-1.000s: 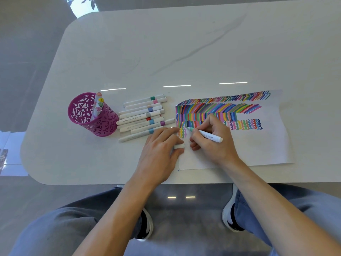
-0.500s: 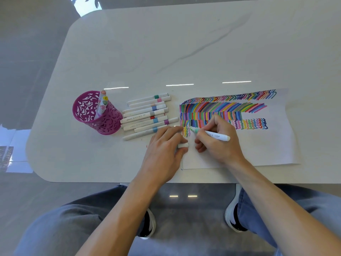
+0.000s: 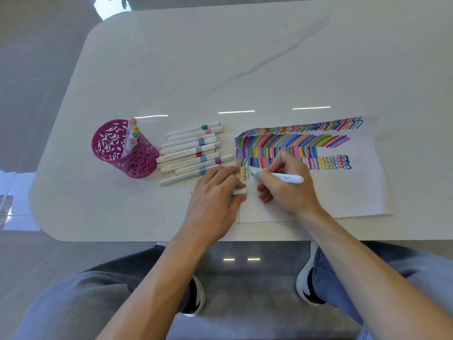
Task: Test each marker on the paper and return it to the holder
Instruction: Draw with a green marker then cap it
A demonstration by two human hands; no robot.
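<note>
My right hand (image 3: 285,186) grips a white marker (image 3: 286,178) with a light green tip, and the tip touches the paper (image 3: 343,190) among the short strokes near its left edge. My left hand (image 3: 215,202) rests palm down at the paper's left edge and pinches a small white cap (image 3: 240,191) between thumb and finger. A row of several white markers (image 3: 193,153) lies on the table between the paper and the pink perforated holder (image 3: 123,149). Several markers (image 3: 132,138) stand inside the holder.
The white marble-patterned table (image 3: 220,69) has a rounded near-left corner, and its front edge runs just under my wrists. Coloured stripes and zigzags cover the upper half of the paper. My knees and shoes show below the table edge.
My right hand has kept the marker tip at the paper's left edge, adding light green strokes with small movements. My left hand has stayed put with the cap. The view shifted slightly.
</note>
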